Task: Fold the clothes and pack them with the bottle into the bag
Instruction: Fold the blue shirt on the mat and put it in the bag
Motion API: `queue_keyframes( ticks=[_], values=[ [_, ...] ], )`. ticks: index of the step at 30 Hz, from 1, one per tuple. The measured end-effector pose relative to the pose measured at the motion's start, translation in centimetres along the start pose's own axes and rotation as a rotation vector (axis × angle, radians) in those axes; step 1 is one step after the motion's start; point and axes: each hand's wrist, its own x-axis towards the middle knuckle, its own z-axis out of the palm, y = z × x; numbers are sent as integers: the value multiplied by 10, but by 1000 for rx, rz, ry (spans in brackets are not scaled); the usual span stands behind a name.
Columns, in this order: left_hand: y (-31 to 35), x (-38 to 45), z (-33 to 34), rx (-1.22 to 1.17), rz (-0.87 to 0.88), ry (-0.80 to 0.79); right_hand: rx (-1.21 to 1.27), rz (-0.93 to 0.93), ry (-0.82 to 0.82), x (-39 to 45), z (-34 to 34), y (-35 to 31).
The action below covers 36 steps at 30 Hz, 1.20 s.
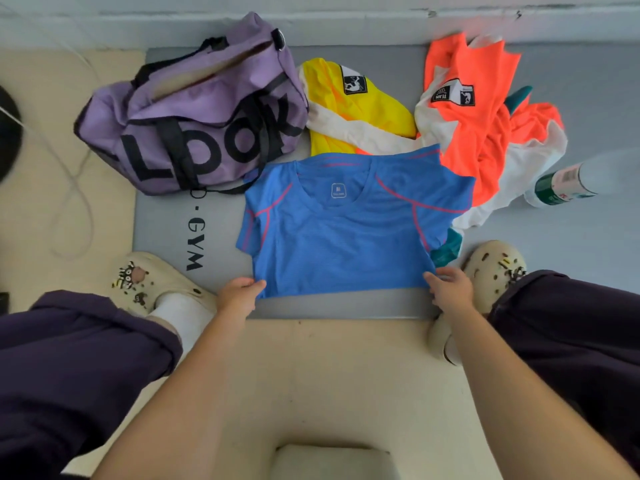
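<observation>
Head view looks straight down on a grey mat with a blue shirt spread flat at its centre, collar toward 12 o'clock. Left hand pinches the hem's corner at 7 o'clock of the shirt; right hand grips the corner at 5 o'clock, fingers curled over the cloth, so the fingertips underneath are hidden. At 10 o'clock lies the purple bag, its top slit open, the inside too dark to read. A yellow shirt is crumpled at 12 o'clock, its lower edge tucked under the blue one. An orange shirt is heaped at 1 o'clock, with a teal garment only peeking out beneath the blue sleeve. At 3 o'clock the bottle lies on its side, blurred, its label unreadable. Mat lettering is partly covered by the bag; only "GYM" shows.
</observation>
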Motion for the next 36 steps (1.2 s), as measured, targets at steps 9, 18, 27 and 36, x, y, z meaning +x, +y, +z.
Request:
queue_keyframes(
  ticks=[9, 18, 27, 36],
  values=[
    [-13, -11, 0, -204, -118, -209, -47, 83, -145, -2, -5, 5],
    [-13, -12, -16, -479, -127, -157, 421, 268, -175, -12, -20, 7],
    [56, -51, -62, -606, 140, -155, 514, 22, -238, -42, -61, -75],
    [175, -162, -179, -763, 711, -271, 754, -393, -534, -144, -139, -221]
  ],
)
